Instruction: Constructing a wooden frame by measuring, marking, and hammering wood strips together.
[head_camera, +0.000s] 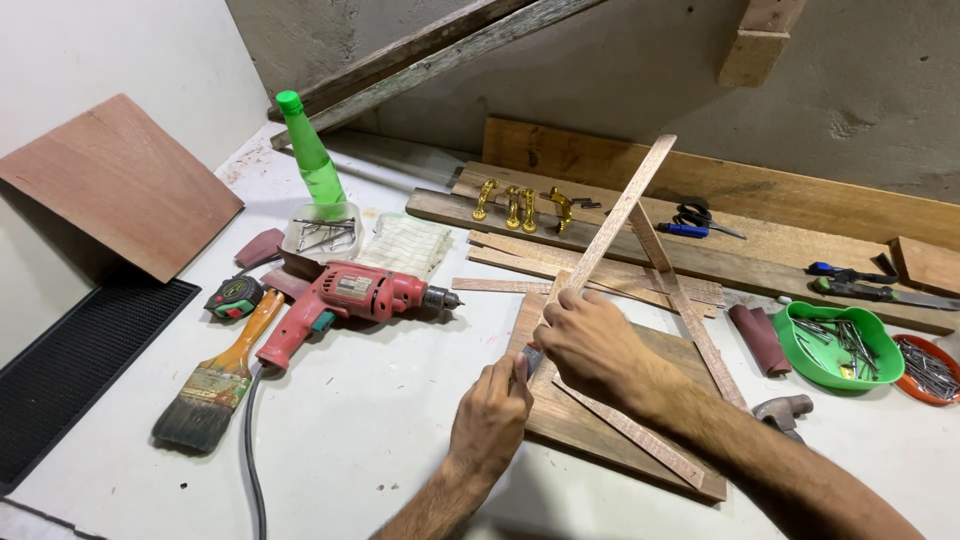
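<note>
Head view: right hand (590, 340) clamped around long pale wooden strip (622, 212), leaning toward 1 o'clock above brown board (600, 425); left hand (492, 405) pinching small grey block (532, 358) at base. Best steadied low, firm.

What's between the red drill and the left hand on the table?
Bare white table only. In the head view nothing lies between the drill and the left hand; the drill's cord runs off the other way, by the paintbrush.
</note>
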